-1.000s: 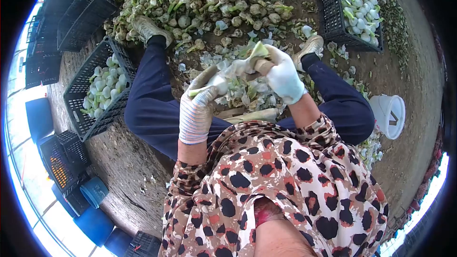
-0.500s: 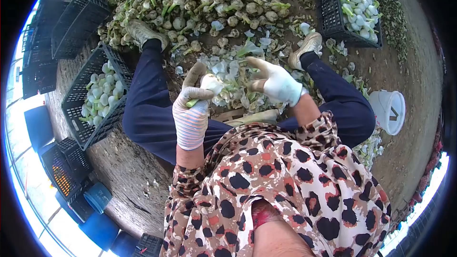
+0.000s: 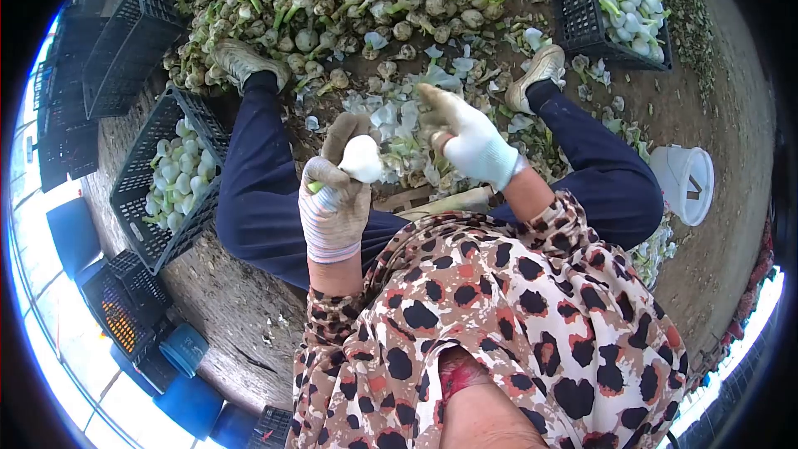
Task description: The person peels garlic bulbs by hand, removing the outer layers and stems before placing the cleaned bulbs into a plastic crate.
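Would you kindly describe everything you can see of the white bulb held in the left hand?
The bulb is round, smooth and clean white, apparently peeled, like garlic. A short green stalk stub pokes out below the left hand, whose striped, soiled glove grips it with fingers curled around its lower side. It is held above the lap, over a litter of peelings. The right hand is close but apart from it.

Bright, even daylight fills the scene, with soft, faint shadows. Strong fisheye distortion bends everything toward a black circular border. At the lower-left and lower-right rim, far from the fingers, the light blows out to white glare. The centre is sharp; the edges smear.
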